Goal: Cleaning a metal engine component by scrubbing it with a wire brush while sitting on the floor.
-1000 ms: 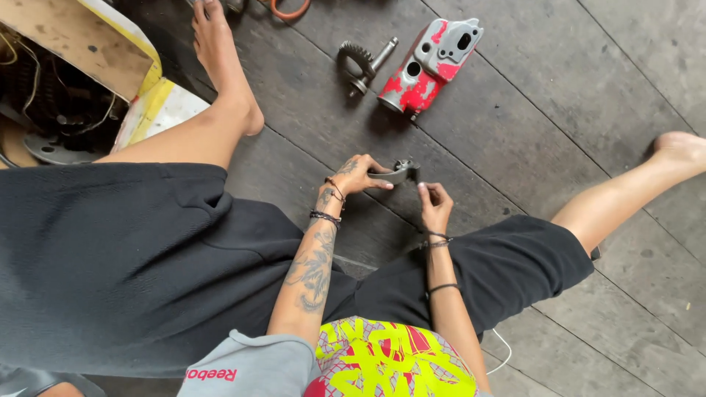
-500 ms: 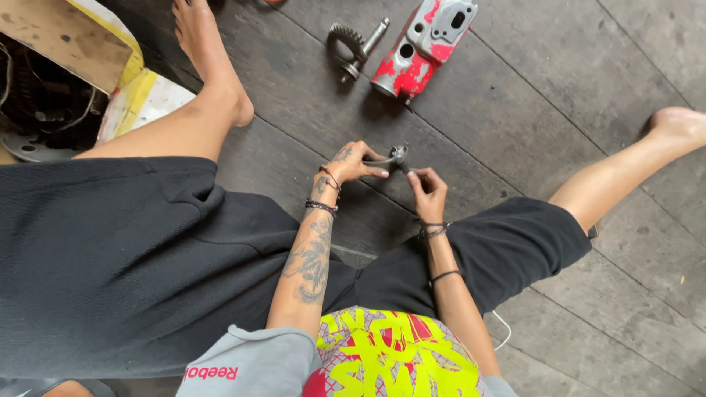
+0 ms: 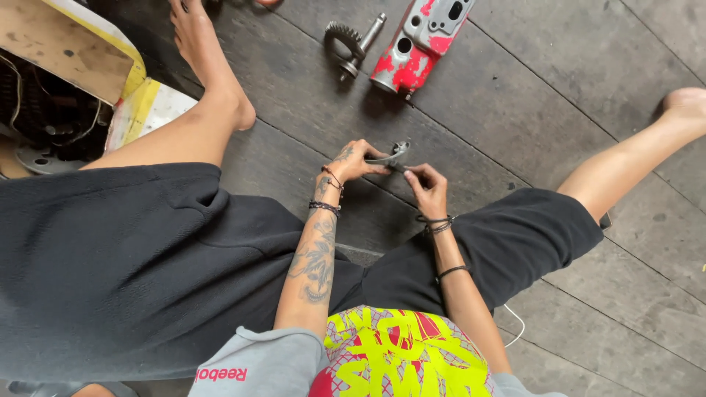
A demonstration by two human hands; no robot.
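Head view, looking down at a person seated on a dark plank floor (image 3: 559, 309) with legs spread. Item one: left hand (image 3: 351, 163), fingers closed around a small grey metal part (image 3: 390, 155), held just above the floor between the knees. Item two: right hand (image 3: 426, 184), fingertips pinched at the near end of the same part, or on a thin piece touching it; which of the two is too small to tell. Both hands meet at the part, close together, wrists with dark bands. Item three: toothed gear on a short shaft (image 3: 351, 43), lying on the floor well ahead of the hands, untouched. Item four: red and grey metal casing (image 3: 423, 40), chipped paint, just beside the gear, also untouched. Item five: open cardboard box (image 3: 70, 51) at far left, with wires and dark metal pieces inside. Progress, as a judgement: the machine looks taken apart, larger pieces set aside, and work on the small part is mid-way; nothing shows it either joined or finished.
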